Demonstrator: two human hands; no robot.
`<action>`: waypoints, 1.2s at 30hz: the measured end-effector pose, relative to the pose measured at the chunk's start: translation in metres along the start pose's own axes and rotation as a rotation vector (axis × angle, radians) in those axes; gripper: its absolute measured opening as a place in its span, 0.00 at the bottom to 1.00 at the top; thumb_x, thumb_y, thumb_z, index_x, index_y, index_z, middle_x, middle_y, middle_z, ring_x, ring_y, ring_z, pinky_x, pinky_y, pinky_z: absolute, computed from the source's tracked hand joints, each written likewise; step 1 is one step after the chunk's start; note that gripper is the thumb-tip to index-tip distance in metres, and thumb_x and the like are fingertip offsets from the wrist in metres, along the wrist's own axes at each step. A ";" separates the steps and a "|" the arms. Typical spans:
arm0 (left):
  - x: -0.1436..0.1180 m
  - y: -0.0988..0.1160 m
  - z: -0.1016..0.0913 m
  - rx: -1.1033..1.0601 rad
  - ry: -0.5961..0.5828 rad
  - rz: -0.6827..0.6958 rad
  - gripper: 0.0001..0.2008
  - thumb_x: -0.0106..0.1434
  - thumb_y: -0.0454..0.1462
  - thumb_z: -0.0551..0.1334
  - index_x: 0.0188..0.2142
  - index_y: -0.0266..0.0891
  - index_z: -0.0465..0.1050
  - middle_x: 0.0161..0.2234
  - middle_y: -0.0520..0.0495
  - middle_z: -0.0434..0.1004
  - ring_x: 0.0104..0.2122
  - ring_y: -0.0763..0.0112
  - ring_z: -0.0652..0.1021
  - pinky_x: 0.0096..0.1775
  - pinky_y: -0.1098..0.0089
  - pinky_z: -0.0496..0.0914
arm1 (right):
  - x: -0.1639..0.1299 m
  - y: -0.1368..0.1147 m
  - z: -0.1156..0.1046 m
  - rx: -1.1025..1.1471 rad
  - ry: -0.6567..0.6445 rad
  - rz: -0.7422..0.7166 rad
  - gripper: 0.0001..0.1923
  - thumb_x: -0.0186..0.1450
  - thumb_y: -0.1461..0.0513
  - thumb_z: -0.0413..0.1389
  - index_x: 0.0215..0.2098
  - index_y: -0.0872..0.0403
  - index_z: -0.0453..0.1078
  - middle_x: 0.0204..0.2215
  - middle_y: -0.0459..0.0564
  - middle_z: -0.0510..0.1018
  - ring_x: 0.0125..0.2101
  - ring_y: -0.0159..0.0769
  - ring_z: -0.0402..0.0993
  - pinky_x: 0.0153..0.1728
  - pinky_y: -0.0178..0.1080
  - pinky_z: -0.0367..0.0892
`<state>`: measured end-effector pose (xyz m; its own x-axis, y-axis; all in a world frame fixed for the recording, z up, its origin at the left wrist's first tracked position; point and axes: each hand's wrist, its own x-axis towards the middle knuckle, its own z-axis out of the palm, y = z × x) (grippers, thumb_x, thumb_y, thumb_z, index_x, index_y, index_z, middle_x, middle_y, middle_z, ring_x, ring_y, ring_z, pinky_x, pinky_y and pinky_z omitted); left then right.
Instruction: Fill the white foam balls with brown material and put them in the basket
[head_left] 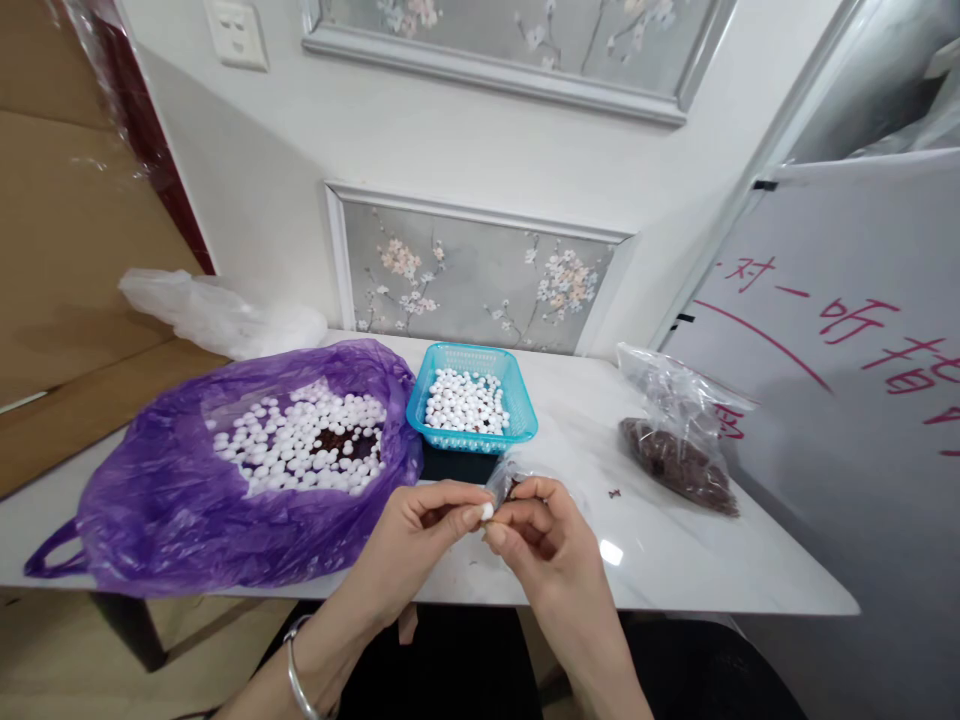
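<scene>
On the white table [675, 560], between the purple bag [225, 480] of white beads and the blue basket [472, 400], both hands meet — left hand [420, 540] pinching one bead [487, 511], right hand [540, 540] closed on a small clear bag [501, 478], steadying it.

Bare forearms, thin silver bangle [296, 678] on left wrist, dark trousers [697, 665]
</scene>
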<state>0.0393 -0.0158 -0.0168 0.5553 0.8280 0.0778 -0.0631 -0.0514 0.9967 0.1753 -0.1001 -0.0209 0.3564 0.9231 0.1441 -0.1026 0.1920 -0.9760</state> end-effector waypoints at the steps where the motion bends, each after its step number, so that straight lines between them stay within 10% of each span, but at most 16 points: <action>1: -0.001 0.001 0.001 -0.020 0.001 -0.002 0.07 0.59 0.40 0.68 0.35 0.42 0.84 0.35 0.47 0.85 0.37 0.65 0.78 0.41 0.71 0.70 | 0.000 0.000 0.000 -0.001 -0.001 -0.005 0.15 0.63 0.58 0.63 0.42 0.49 0.62 0.29 0.39 0.76 0.29 0.27 0.70 0.32 0.30 0.66; 15: 0.000 0.004 0.001 -0.424 -0.056 -0.153 0.09 0.55 0.36 0.73 0.36 0.38 0.81 0.33 0.49 0.80 0.35 0.72 0.77 0.40 0.74 0.70 | -0.001 -0.003 -0.002 -0.098 -0.127 -0.076 0.13 0.68 0.61 0.57 0.50 0.47 0.64 0.38 0.45 0.75 0.38 0.33 0.74 0.40 0.35 0.69; 36: 0.003 0.011 -0.002 -0.585 0.087 -0.154 0.12 0.47 0.34 0.77 0.33 0.35 0.84 0.29 0.48 0.84 0.27 0.80 0.78 0.34 0.82 0.73 | -0.003 -0.007 -0.004 -0.047 0.063 -0.120 0.13 0.66 0.55 0.59 0.47 0.49 0.69 0.32 0.45 0.77 0.33 0.33 0.77 0.38 0.36 0.72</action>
<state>0.0381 -0.0129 -0.0059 0.5259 0.8455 -0.0926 -0.4467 0.3672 0.8158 0.1783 -0.1059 -0.0149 0.4213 0.8713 0.2516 -0.0123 0.2829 -0.9591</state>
